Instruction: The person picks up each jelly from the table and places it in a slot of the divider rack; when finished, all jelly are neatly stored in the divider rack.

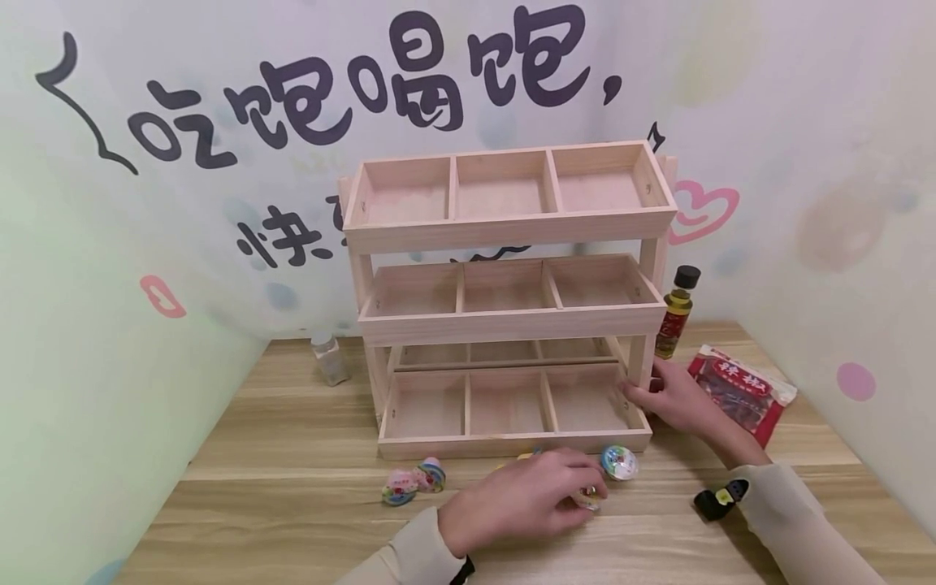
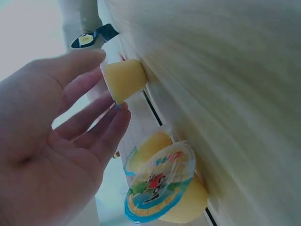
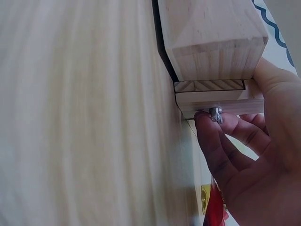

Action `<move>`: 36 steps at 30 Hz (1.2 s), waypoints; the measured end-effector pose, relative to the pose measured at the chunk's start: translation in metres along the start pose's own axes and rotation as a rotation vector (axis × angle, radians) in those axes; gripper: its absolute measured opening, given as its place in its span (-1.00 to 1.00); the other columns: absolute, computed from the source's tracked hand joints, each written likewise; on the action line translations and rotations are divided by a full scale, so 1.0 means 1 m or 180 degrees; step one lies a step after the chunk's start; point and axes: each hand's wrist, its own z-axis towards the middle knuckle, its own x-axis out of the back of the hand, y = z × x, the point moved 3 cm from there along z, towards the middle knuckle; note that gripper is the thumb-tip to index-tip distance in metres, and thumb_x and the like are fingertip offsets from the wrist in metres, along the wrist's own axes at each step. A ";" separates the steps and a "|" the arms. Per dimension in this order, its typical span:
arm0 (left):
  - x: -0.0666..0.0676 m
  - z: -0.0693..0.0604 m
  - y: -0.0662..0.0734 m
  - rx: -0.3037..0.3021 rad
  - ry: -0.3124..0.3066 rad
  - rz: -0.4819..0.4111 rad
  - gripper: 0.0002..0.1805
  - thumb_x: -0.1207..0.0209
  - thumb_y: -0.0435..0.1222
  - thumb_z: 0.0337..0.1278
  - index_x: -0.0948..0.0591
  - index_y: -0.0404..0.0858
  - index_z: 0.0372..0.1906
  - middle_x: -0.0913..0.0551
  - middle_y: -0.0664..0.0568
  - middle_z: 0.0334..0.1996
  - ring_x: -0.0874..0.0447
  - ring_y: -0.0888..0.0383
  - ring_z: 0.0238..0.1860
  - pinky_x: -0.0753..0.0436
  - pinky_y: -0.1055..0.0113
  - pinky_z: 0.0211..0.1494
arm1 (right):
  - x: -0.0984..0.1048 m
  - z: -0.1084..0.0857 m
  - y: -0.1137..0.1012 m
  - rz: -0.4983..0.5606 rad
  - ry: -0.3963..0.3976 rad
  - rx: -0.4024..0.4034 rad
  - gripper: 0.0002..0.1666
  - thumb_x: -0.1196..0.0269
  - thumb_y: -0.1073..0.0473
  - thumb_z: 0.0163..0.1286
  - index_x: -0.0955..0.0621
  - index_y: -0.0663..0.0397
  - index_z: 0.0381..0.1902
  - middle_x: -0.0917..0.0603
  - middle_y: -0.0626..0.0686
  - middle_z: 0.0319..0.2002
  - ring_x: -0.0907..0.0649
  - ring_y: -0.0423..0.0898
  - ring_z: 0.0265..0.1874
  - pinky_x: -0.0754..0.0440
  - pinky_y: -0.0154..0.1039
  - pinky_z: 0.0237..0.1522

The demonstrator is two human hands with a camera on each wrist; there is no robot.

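My left hand pinches a small yellow jelly cup by its rim, between thumb and fingertips, low over the tabletop. Two more jelly cups lie below that hand in the left wrist view. Another jelly cup, lid facing up, lies just right of the left hand. At the lower right side of a three-tier wooden rack, my right hand grips the frame by the bottom tray. Its fingertips are beside a small metal fastener in the right wrist view.
Two jelly cups lie left of the left hand. A clear jar stands left of the rack. To its right are a dark-capped bottle and a red packet. Printed walls enclose the wooden table.
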 end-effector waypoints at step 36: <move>0.046 0.020 -0.046 0.0806 0.0709 -0.0675 -0.65 -0.46 -0.23 0.37 -0.70 -0.25 0.14 -0.83 0.00 0.02 -0.78 0.30 -0.05 -0.71 0.63 0.00 | -0.001 -0.007 -0.014 -0.0174 -0.0014 -0.0063 -0.11 -0.43 -0.02 0.52 -0.32 0.27 0.57 -0.72 0.36 0.12 -0.72 0.00 -0.19 -0.76 -0.27 -0.29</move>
